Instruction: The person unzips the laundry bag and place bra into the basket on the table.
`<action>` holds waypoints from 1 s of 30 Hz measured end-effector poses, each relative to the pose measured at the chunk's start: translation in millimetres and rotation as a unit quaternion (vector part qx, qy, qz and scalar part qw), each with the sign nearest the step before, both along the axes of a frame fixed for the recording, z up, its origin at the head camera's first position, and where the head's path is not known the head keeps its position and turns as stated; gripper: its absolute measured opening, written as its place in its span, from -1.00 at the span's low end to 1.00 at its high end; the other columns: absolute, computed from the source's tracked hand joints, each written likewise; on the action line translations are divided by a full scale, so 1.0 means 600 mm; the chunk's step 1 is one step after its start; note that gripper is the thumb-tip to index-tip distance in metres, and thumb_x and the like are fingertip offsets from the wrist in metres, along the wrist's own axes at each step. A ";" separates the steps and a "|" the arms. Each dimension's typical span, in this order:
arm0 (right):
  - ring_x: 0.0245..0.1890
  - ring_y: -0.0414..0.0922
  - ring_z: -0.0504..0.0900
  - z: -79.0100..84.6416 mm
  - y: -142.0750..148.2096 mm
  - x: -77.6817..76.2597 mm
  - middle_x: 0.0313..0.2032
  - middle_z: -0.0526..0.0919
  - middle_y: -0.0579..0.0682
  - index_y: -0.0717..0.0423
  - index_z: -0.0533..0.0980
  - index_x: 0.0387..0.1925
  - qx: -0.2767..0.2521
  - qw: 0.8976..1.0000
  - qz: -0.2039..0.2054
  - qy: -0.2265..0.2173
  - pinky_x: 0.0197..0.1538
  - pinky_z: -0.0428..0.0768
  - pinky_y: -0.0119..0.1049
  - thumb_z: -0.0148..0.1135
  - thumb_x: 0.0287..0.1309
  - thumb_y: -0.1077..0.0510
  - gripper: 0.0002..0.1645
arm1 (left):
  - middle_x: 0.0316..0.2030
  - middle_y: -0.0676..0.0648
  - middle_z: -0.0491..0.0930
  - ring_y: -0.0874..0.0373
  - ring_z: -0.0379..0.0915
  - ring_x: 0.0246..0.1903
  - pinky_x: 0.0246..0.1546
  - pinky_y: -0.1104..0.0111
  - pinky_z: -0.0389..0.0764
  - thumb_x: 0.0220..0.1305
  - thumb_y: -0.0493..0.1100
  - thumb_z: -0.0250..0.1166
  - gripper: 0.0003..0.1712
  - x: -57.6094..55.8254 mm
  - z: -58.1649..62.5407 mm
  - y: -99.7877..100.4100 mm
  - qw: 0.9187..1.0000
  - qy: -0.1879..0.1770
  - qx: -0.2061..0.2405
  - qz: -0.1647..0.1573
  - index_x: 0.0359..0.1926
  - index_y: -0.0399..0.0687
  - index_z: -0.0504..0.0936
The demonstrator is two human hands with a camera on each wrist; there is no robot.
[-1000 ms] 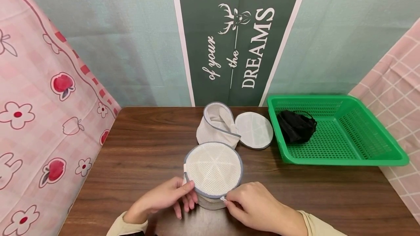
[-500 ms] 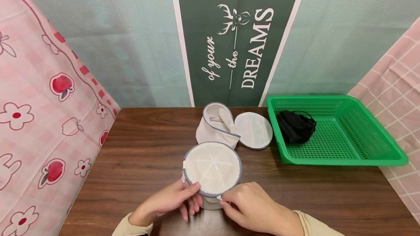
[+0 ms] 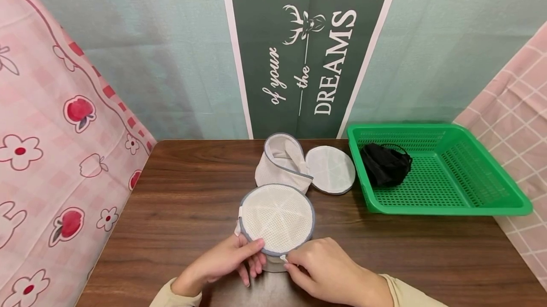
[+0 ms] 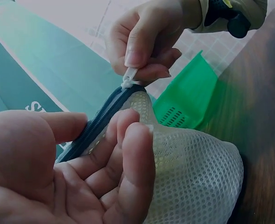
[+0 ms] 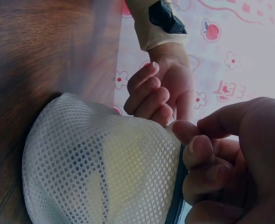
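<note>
A round white mesh laundry bag (image 3: 278, 217) with a grey-blue zipped rim stands on the table in front of me. My left hand (image 3: 228, 260) pinches its near left rim, thumb on top and fingers below. At the near rim my right hand (image 3: 329, 269) pinches the white zipper pull (image 4: 130, 73) between thumb and forefinger. In the right wrist view something pale yellow (image 5: 123, 163) shows through the mesh; its kind cannot be told. Just behind stands a second mesh bag (image 3: 279, 174), unzipped, its round lid (image 3: 331, 170) folded out to the right.
A green plastic basket (image 3: 448, 209) stands at the right, with a black drawstring pouch (image 3: 384, 167) at its left end. The brown wooden table (image 3: 183, 188) ends at a hanging cloth backdrop (image 3: 179, 60), with patterned cloths at both sides.
My right hand has moved slightly left along the near rim with the zipper pull. My left hand has slid a little to the right, its thumb farther over the lid's edge.
</note>
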State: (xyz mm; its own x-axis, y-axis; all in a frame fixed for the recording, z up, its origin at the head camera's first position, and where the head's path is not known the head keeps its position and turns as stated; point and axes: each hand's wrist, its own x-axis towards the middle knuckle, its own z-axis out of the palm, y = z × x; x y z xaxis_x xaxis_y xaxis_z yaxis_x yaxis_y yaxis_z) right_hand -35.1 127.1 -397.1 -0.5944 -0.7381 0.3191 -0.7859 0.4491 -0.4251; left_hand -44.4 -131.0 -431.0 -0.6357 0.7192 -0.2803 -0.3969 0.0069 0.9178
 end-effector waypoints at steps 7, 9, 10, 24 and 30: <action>-0.60 -0.54 0.04 -0.004 0.002 -0.001 -0.64 0.08 -0.43 -0.25 0.19 -0.67 0.001 1.000 -0.005 0.019 -0.56 0.06 -0.68 0.40 0.14 0.17 -0.43 | -0.49 0.03 0.59 0.35 0.50 -0.52 -0.58 0.52 0.61 0.61 -0.07 0.02 -0.29 0.000 -0.001 -0.002 1.000 -0.001 0.017 0.007 -0.19 -0.91 0.32; -0.60 -0.54 0.05 -0.005 0.003 -0.001 -0.64 0.09 -0.43 -0.25 0.19 -0.67 0.003 1.000 -0.007 0.022 -0.56 0.06 -0.68 0.40 0.14 0.16 -0.44 | -0.50 0.04 0.59 0.36 0.50 -0.52 -0.57 0.52 0.61 0.61 -0.08 0.03 -0.30 -0.001 -0.002 -0.002 1.000 -0.002 0.021 0.009 -0.20 -0.91 0.31; -0.60 -0.54 0.06 -0.005 0.003 -0.001 -0.64 0.10 -0.43 -0.26 0.19 -0.67 0.004 1.000 -0.008 0.023 -0.56 0.06 -0.68 0.39 0.14 0.16 -0.44 | -0.50 0.04 0.59 0.36 0.50 -0.52 -0.57 0.51 0.61 0.61 -0.09 0.03 -0.31 -0.001 -0.003 -0.001 1.000 -0.003 0.022 0.010 -0.20 -0.91 0.31; -0.63 -0.53 0.07 -0.009 0.003 0.002 -0.67 0.11 -0.44 -0.25 0.20 -0.70 0.009 0.999 -0.032 0.037 -0.58 0.06 -0.66 0.41 0.11 0.14 -0.44 | -0.57 0.06 0.55 0.36 0.47 -0.57 -0.57 0.49 0.62 0.58 -0.15 0.07 -0.35 0.002 0.001 0.003 0.999 -0.002 0.008 0.036 -0.25 -0.91 0.31; -0.62 -0.52 0.08 -0.015 0.005 0.003 -0.67 0.11 -0.42 -0.24 0.20 -0.70 -0.002 0.998 -0.035 0.047 -0.58 0.06 -0.66 0.41 0.08 0.15 -0.44 | -0.58 0.07 0.55 0.36 0.46 -0.58 -0.57 0.49 0.63 0.57 -0.15 0.08 -0.36 0.004 0.001 0.003 0.999 -0.001 0.003 0.039 -0.26 -0.90 0.31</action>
